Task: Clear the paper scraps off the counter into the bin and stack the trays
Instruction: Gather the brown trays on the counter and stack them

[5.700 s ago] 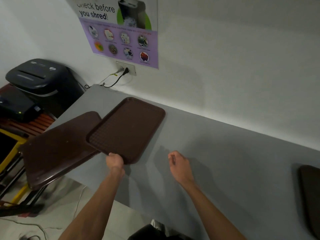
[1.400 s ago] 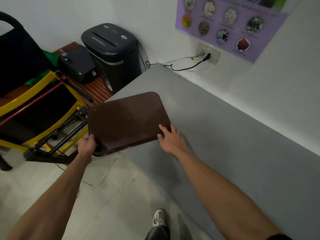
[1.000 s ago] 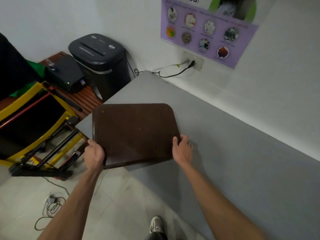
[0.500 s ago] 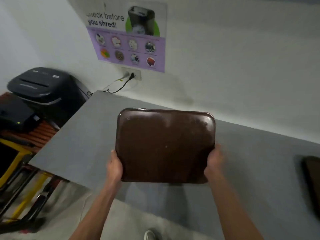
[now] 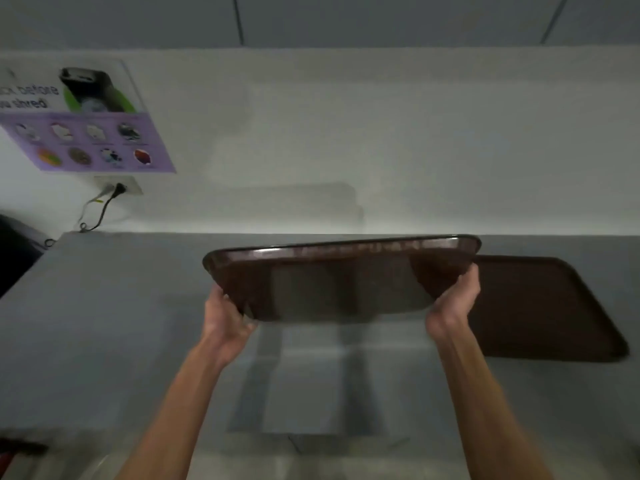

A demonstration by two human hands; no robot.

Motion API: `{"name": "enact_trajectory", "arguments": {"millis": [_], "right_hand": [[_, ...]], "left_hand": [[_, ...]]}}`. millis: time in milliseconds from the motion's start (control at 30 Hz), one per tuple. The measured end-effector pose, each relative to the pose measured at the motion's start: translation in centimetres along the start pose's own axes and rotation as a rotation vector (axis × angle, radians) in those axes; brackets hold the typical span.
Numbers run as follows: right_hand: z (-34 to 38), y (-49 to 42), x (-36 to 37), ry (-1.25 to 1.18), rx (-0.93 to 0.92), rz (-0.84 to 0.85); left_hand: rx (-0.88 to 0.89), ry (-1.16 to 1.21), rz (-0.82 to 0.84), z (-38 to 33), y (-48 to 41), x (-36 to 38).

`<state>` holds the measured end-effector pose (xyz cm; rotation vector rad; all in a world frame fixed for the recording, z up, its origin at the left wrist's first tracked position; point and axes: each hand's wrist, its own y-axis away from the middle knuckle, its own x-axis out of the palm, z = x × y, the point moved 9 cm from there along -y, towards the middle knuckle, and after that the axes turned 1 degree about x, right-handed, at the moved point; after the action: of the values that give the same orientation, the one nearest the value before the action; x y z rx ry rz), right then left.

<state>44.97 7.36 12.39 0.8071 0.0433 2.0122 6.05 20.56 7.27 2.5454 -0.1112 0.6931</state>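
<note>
Left grip (image 5: 225, 317): clamped round the left end of the held tray (image 5: 343, 282), fingertips hidden behind it
Right grip (image 5: 453, 303): clamped round the right end of the same tray, thumb up against its edge
Held tray: dark brown, lifted clear of the bench (image 5: 104, 306), near level with the far rim a little higher; shadow on the bench just below
Second tray (image 5: 543, 306): dark brown, flat on the bench to the right, its left end covered in view by the held tray and the right grip; touching or apart, cannot tell
Change from half a second ago: held tray then tipped up with its broad face to the camera, over the middle of the bench; now flattened out and carried right, up to the second tray, which was then only a sliver at the right edge
Wall side: poster (image 5: 79, 119) and socket (image 5: 119, 187) with a black plug, now far left; shredder (image 5: 14, 258) reduced to a dark patch at the left edge
</note>
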Motion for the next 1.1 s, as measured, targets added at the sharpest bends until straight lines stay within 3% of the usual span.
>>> {"name": "enact_trajectory", "arguments": {"millis": [100, 233, 400, 533, 700, 833, 1100], "right_hand": [[3.1, -2.5, -4.8, -0.082, 0.045, 0.09], [7.2, -3.9, -10.0, -0.056, 0.13, 0.238], [9.6, -7.7, -16.0, 0.157, 0.223, 0.253], [12.3, -11.8, -19.3, 0.524, 0.111, 0.278], [13.5, -17.0, -22.9, 0.779, -0.028, 0.203], [16.3, -20.3, -25.7, 1.284, -0.252, -0.084], [18.8, -27.7, -32.2, 1.417, -0.298, -0.23]], "left_hand": [[-0.001, 0.131, 0.098, 2.7, 0.8, 4.6], [-0.087, -0.054, 0.181, 6.4, 2.0, 9.8], [-0.086, -0.415, 0.148, 9.5, 0.7, 14.0], [-0.06, -0.515, 0.208, 12.3, -2.1, 17.6], [0.09, -0.674, 0.031, 15.9, -7.3, 19.6], [0.242, -0.769, -0.101, 18.6, -9.9, 23.3], [0.291, -0.996, 0.053, 28.4, -12.7, 29.5]]}}
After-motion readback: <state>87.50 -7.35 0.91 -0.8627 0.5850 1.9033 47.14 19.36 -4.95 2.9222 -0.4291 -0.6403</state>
